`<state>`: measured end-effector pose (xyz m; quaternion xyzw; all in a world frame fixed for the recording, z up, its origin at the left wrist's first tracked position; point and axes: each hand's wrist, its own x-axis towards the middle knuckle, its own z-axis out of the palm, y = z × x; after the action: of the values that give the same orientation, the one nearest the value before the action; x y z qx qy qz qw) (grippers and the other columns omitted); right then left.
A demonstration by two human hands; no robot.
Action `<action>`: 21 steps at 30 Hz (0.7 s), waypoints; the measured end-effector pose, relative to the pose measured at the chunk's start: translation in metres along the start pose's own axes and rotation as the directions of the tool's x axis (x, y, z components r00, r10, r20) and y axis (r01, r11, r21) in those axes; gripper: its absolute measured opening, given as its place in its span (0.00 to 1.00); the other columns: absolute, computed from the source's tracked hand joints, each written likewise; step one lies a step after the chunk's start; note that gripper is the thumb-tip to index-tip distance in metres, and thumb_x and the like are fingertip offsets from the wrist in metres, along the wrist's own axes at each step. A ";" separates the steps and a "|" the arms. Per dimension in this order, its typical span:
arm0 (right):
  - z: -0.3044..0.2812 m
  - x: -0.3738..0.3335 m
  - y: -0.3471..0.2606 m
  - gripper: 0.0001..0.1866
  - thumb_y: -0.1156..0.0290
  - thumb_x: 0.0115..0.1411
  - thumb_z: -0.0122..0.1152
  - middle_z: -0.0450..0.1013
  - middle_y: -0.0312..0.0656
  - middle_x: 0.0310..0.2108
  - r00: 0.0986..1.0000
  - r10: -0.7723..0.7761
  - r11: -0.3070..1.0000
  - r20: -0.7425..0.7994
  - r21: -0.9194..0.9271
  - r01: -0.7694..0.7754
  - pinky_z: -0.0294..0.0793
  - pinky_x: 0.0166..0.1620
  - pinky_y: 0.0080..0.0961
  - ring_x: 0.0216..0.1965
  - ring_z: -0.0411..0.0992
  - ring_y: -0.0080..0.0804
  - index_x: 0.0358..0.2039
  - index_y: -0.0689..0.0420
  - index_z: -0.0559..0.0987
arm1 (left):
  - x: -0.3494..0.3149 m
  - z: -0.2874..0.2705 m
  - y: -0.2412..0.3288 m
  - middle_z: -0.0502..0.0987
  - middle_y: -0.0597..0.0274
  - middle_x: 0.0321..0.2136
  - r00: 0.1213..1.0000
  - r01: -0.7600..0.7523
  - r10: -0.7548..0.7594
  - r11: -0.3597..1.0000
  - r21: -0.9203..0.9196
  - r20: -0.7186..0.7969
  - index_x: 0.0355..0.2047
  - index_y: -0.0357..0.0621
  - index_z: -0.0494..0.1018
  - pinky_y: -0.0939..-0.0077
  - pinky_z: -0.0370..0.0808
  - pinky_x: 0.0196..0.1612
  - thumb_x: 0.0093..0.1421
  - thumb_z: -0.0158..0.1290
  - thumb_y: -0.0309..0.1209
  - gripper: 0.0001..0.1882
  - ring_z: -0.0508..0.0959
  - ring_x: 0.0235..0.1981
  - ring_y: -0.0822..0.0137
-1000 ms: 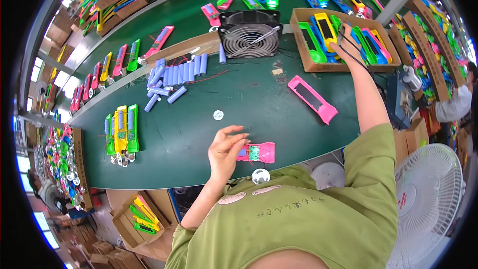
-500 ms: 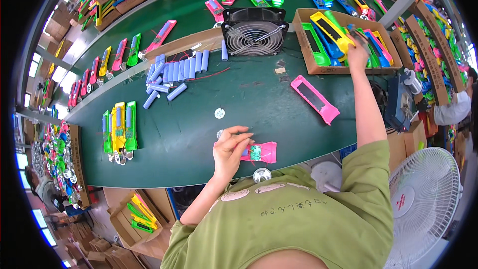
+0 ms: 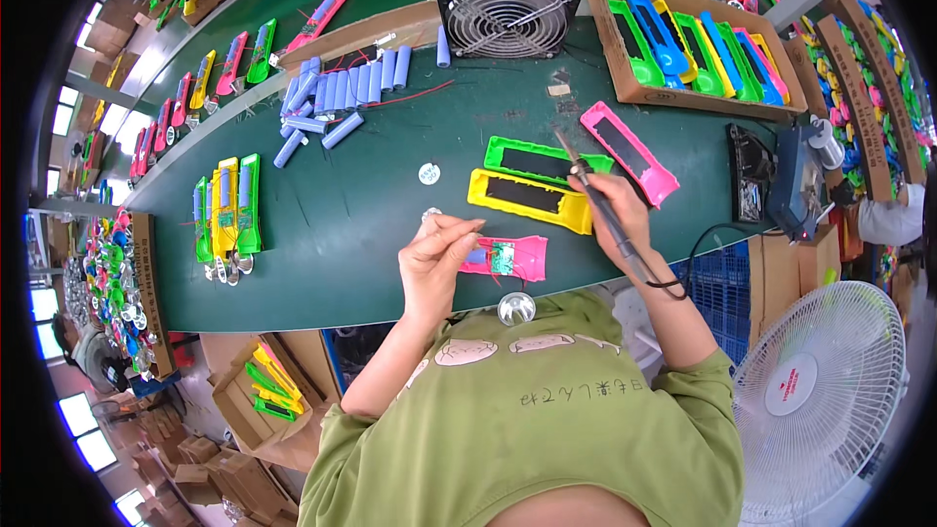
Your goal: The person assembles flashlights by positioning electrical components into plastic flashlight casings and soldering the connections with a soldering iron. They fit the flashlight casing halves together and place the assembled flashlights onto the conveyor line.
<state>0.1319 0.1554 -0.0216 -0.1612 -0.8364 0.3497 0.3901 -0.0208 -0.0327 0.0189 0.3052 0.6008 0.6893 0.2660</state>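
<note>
My left hand (image 3: 429, 259) is pinched closed at the left end of a pink plastic casing (image 3: 528, 259); anything between its fingertips is too small to make out. That casing holds a green circuit board (image 3: 503, 258), with part of a blue cylindrical cell beside it. Just below, a round silver reflector (image 3: 516, 308) lies at the table edge. My right hand (image 3: 632, 224) grips a soldering iron (image 3: 603, 209), its tip pointing up and left. Under and beside that hand lie a green casing (image 3: 537, 161) and a yellow casing (image 3: 525, 200), with another pink casing (image 3: 630, 154) farther right.
Blue cylindrical cells (image 3: 342, 88) lie heaped at the back left, near a black fan (image 3: 508, 15). A cardboard box (image 3: 708, 105) of casings stands back right, beside a soldering station (image 3: 793, 190). Assembled casings (image 3: 224, 210) sit at left. The iron's cord (image 3: 705, 239) trails right.
My right hand has come back from the cardboard box toward me. A green and a yellow casing now lie on the table, and the soldering iron shows plainly in that hand. My left hand remains pinched.
</note>
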 end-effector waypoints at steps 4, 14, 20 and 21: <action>-0.004 -0.015 -0.011 0.27 0.83 0.41 0.63 0.71 0.45 0.36 0.972 -0.235 0.957 -0.002 -0.176 0.231 0.68 0.47 0.40 0.43 0.69 0.47 0.44 0.55 0.67 | 0.008 -0.007 0.007 0.74 0.63 0.24 0.992 -0.066 0.106 0.890 0.452 -0.066 0.27 0.37 0.76 0.80 0.68 0.33 0.44 0.57 0.18 0.07 0.72 0.28 0.71; -0.009 -0.032 -0.023 0.23 0.79 0.48 0.55 0.73 0.45 0.34 0.928 -0.150 0.989 0.340 0.060 0.137 0.72 0.42 0.37 0.36 0.73 0.44 0.47 0.56 0.66 | 0.037 -0.017 0.012 0.71 0.60 0.20 0.926 -0.376 0.227 0.463 0.802 0.303 0.22 0.40 0.74 0.70 0.68 0.29 0.42 0.55 0.20 0.05 0.69 0.25 0.59; -0.012 -0.029 -0.047 0.13 0.73 0.44 0.64 0.74 0.40 0.29 0.959 -0.153 0.985 0.237 -0.039 0.166 0.71 0.47 0.38 0.31 0.74 0.38 0.33 0.56 0.75 | 0.044 -0.021 0.012 0.70 0.60 0.20 0.903 -0.407 0.025 0.369 0.836 0.429 0.20 0.41 0.73 0.67 0.68 0.32 0.44 0.53 0.23 0.01 0.69 0.29 0.59; -0.014 -0.030 -0.053 0.09 0.75 0.43 0.66 0.74 0.41 0.28 0.973 -0.048 0.998 0.225 -0.022 0.055 0.73 0.44 0.33 0.29 0.74 0.33 0.27 0.59 0.76 | 0.046 -0.021 0.012 0.70 0.59 0.20 0.896 -0.417 -0.001 0.342 0.842 0.444 0.20 0.41 0.73 0.67 0.68 0.33 0.44 0.53 0.24 0.01 0.69 0.30 0.59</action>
<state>0.1617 0.1087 0.0060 -0.1044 -0.8839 0.3435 0.2996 -0.0671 -0.0150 0.0333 0.5993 0.7745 0.1919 0.0640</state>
